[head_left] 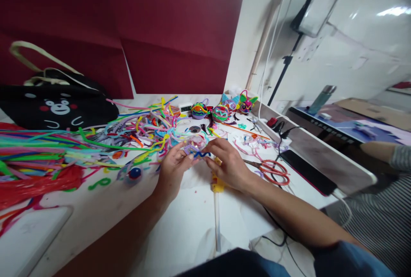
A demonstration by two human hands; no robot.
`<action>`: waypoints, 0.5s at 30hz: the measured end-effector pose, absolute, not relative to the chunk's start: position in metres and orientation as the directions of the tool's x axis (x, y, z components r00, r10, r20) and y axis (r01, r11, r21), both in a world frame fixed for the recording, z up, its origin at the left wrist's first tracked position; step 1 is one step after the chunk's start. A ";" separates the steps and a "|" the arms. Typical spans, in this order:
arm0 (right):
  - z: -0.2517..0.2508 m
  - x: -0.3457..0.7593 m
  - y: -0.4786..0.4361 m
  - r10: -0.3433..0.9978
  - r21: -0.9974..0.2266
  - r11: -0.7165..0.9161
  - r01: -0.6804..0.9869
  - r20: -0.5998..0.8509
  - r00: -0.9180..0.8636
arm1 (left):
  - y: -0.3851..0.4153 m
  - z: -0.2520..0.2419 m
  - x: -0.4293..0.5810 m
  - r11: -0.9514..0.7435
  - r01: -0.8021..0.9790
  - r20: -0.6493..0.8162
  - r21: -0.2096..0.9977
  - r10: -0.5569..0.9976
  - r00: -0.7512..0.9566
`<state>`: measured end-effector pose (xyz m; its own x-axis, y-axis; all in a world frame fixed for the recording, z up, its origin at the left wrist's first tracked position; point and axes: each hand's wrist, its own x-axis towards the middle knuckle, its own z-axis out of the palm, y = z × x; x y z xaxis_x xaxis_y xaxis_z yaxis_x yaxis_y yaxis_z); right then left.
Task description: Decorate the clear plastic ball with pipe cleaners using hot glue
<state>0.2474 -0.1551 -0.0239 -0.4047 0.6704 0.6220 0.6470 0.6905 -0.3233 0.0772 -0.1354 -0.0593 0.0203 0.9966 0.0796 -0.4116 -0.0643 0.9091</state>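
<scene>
My left hand [173,166] and my right hand [227,161] meet over the white table [105,208], fingers pinched. Between them they hold a small clear round piece [192,147] with a wavy blue pipe cleaner [202,154] at its front. Each hand is closed on it from its own side. A yellow glue gun [217,186] with a white stick lies just below my right hand. Red-handled scissors [272,170] lie to its right. A heap of coloured pipe cleaners [138,133] spreads out behind my left hand.
Several finished pipe-cleaner figures [221,109] stand at the back of the table. A black bear-face bag [54,105] sits far left, red plastic bundles [35,183] below it. A phone [308,170] on a cable lies right. Another person's sleeve [400,157] shows at the right edge.
</scene>
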 end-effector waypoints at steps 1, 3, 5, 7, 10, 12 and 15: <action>-0.027 0.245 -0.153 0.656 -0.305 0.699 0.647 0.635 -0.408 | -0.136 -0.059 0.078 -0.061 -0.411 0.077 0.910 0.997 0.024; -0.032 0.242 -0.151 0.632 -0.277 0.706 0.652 0.661 -0.404 | -0.137 -0.059 0.078 -0.053 -0.413 0.074 0.909 0.997 0.034; -0.036 0.241 -0.150 0.621 -0.266 0.704 0.658 0.680 -0.389 | -0.137 -0.059 0.078 -0.050 -0.417 0.071 0.907 0.997 0.035; -0.039 0.240 -0.149 0.617 -0.270 0.707 0.654 0.688 -0.383 | -0.137 -0.060 0.078 -0.047 -0.419 0.067 0.907 0.997 0.034; -0.042 0.239 -0.150 0.601 -0.279 0.725 0.630 0.701 -0.383 | -0.136 -0.062 0.078 -0.037 -0.421 0.060 0.906 0.997 0.042; -0.043 0.239 -0.150 0.590 -0.280 0.736 0.617 0.713 -0.380 | -0.136 -0.063 0.078 -0.033 -0.425 0.058 0.905 0.997 0.047; -0.045 0.238 -0.151 0.586 -0.287 0.743 0.604 0.715 -0.382 | -0.137 -0.063 0.078 -0.033 -0.432 0.065 0.901 0.996 0.061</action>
